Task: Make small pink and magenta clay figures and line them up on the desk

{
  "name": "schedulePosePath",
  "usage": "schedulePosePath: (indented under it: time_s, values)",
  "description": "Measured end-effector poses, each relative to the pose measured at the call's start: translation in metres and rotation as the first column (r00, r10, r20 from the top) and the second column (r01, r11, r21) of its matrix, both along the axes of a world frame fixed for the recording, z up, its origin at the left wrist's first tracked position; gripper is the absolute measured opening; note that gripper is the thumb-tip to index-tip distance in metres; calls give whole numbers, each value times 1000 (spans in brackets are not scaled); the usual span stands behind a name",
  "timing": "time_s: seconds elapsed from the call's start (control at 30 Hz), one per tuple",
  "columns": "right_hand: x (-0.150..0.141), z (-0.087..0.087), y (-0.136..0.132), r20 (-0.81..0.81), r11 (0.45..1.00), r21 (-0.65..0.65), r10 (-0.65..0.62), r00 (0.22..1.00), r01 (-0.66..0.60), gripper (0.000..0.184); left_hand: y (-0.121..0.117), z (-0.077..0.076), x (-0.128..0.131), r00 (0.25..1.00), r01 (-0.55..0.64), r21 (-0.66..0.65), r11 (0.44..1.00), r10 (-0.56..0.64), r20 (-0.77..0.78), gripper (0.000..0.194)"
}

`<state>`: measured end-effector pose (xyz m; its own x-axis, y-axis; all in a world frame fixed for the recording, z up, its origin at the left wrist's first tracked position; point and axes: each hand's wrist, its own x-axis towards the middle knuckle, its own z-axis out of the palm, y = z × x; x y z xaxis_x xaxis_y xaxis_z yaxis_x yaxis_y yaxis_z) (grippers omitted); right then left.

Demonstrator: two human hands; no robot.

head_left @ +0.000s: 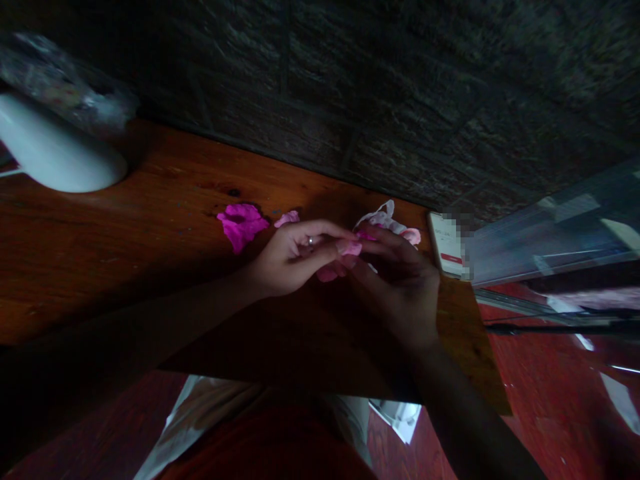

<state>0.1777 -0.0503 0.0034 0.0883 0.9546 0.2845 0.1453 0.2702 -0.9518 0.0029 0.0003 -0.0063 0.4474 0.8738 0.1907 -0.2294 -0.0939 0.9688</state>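
Observation:
Over the wooden table, my left hand (287, 261) pinches a small light pink petal-like piece (352, 248) between thumb and fingers; a ring is on one finger. From the other side my right hand (405, 287) grips the same piece with its fingertips. Whether it is paper, cloth or clay I cannot tell. More pink material (330, 271) shows just below the fingers, and a bright magenta bit (369, 232) beside the right fingers. Left of my hands lie a crumpled magenta piece (243, 225) and a small pink piece (287, 218). Behind the right hand is a white crumpled thing (383, 217) with a loop.
A phone (447, 245) lies near the wooden table's (165, 173) right end. At far left stand a white pitcher-like vessel (65, 150) and clear plastic wrapping (65, 87). A dark stone-patterned wall (300, 87) runs along the back. White paper (400, 417) lies below the front edge.

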Motion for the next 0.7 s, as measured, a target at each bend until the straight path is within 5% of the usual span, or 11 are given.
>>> schedulePosePath:
  time_s: [0.5,0.7]
  values:
    - [-4,2,-2,-22,999,5,-35,999,35,42,0,-5,3,1000,20,-43,999,-19,23,40]
    - [-6,-4,-3,-10,999,42,-9,1000,10,43,-4,-5,6,997,-22,-46,999,26,77,29]
